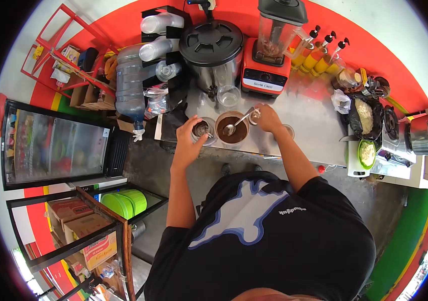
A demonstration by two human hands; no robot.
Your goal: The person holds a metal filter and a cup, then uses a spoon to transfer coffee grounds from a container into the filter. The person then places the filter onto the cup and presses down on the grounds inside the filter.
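My left hand [190, 141] is wrapped round a clear cup [202, 128] with dark contents at the metal counter's front edge. Close beside it on the right stands a round tub of brown powder [237, 136]. My right hand [268, 119] is closed on the handle of a metal spoon [241, 118], whose bowl lies over the powder. A small pale round thing shows at my right fingertips, too small to name. Behind the tub is an empty clear cup [229, 96].
A lidded black-topped dispenser [211, 45] and a red blender [266, 70] stand at the back. Pump bottles [319, 57] are right of them. A large water bottle [130, 88] lies left. Farther right are a green bowl [367, 154] and a metal pot [423, 131].
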